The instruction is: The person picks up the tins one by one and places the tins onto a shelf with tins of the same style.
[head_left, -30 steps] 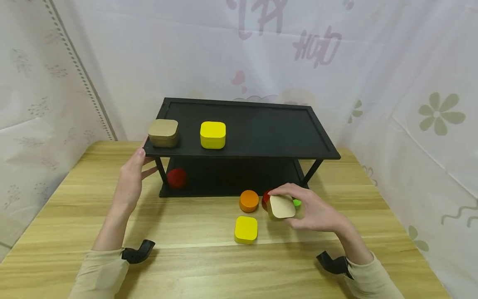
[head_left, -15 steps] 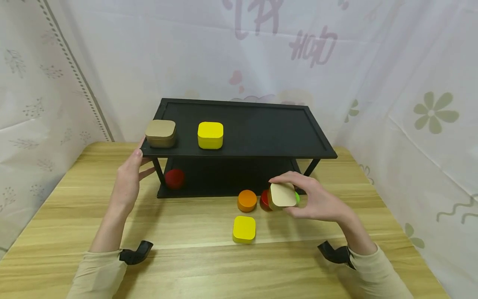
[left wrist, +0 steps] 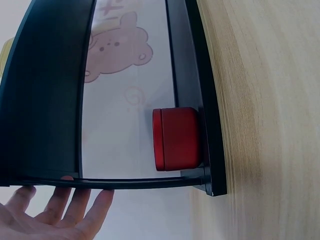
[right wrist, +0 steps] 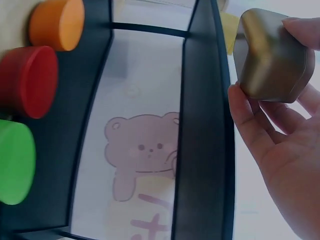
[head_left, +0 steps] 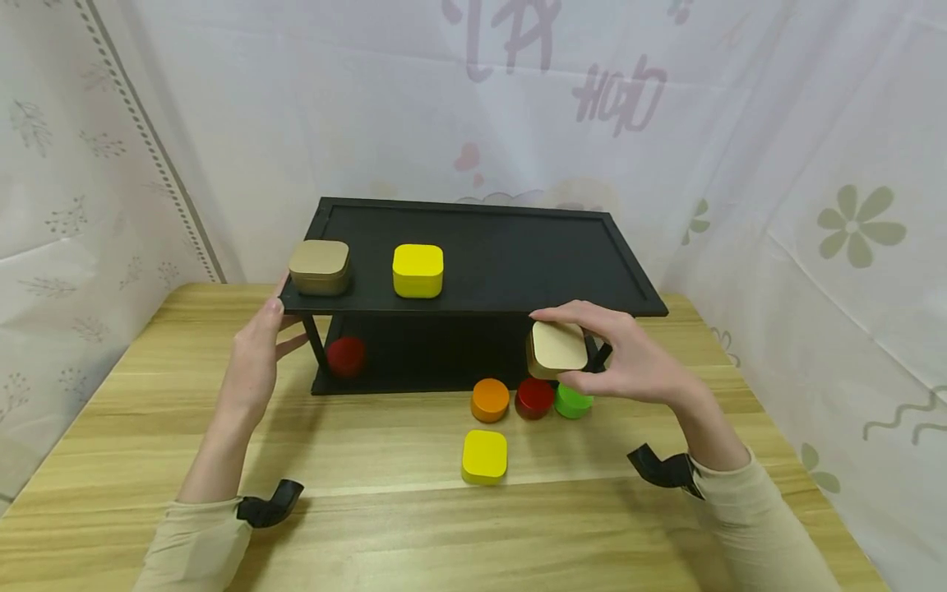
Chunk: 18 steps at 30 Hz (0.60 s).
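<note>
My right hand (head_left: 629,353) holds a gold square tin (head_left: 560,347) between thumb and fingers, raised in front of the black two-tier shelf (head_left: 510,255), near its right end. In the right wrist view, the tin (right wrist: 272,57) is beside the top tier's edge. At the shelf's left end my left hand (head_left: 255,353) grips the top tier's corner, with the thumb at the front; fingertips (left wrist: 105,196) touch the end edge in the left wrist view. A second gold tin (head_left: 320,267) and a yellow square tin (head_left: 418,271) stand on the top tier.
A red tin (left wrist: 180,139) stands on the lower tier at the left. Before the shelf, on the wooden table (head_left: 370,534), are orange (head_left: 490,400), red (head_left: 534,398) and green (head_left: 573,401) round tins and a yellow square tin (head_left: 484,457). A printed cloth (head_left: 473,99) hangs behind.
My right hand has raised the gold tin upward from among the tins on the table towards the top tier, uncovering the red and green round tins. The left hand keeps its place on the shelf.
</note>
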Each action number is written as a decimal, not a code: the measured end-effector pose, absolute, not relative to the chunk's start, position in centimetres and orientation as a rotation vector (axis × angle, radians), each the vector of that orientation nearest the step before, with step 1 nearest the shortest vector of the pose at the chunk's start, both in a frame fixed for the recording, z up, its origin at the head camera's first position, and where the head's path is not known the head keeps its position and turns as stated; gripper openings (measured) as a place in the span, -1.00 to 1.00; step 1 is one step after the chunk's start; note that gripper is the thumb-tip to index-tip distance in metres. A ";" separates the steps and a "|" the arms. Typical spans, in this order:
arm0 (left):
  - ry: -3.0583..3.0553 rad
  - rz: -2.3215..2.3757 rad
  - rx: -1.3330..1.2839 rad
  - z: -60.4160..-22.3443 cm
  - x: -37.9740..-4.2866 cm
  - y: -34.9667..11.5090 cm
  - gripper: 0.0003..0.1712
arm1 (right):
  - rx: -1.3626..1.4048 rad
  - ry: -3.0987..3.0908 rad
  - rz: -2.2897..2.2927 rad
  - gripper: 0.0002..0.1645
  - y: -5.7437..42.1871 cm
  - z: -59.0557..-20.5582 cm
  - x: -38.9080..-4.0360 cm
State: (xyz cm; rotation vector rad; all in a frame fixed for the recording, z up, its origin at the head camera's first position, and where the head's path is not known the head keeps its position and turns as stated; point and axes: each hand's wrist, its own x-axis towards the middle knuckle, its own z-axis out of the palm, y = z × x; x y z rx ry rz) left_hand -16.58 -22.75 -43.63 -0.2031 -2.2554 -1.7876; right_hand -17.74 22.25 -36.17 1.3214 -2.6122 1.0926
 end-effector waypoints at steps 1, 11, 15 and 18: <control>-2.252 -1.794 -0.202 -43.6 -16.6 -22.8 -0.42 | 1.325 -2.606 1.094 -0.13 22.1 -35.8 -17.9; -2.289 -1.741 -0.186 -43.6 -16.6 -22.7 -0.43 | 1.310 -2.614 1.115 -0.18 20.9 -33.6 -19.5; -2.298 -1.730 -0.185 -43.6 -16.7 -22.7 -0.43 | 1.301 -2.617 1.153 -0.18 20.3 -33.1 -20.2; -2.309 -1.718 -0.184 -43.5 -16.7 -22.7 -0.43 | 1.290 -2.620 1.177 -0.20 19.9 -32.9 -20.8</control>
